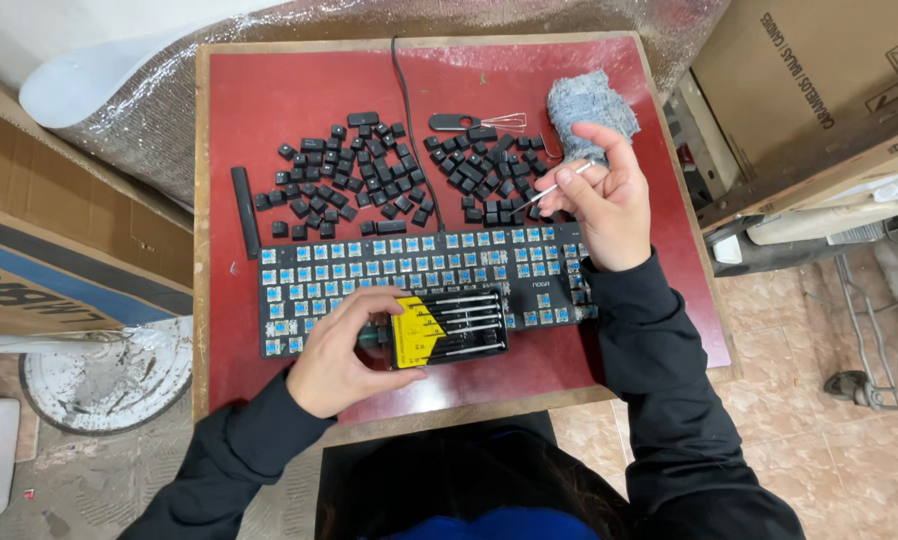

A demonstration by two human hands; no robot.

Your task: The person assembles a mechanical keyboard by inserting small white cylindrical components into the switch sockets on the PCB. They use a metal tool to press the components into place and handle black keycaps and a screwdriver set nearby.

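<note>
Left hand (341, 352) grips the screwdriver case (449, 328) at the keyboard's (369, 270) near edge; right hand (601, 195) pinches a thin screwdriver (554, 184) above the loose keycaps (369, 175). Table's (669, 250) right edge is close.

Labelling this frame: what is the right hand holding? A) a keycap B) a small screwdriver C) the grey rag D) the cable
B: the right hand pinches a thin small screwdriver over the loose keycaps, while the left hand steadies the screwdriver case on the keyboard.
</note>
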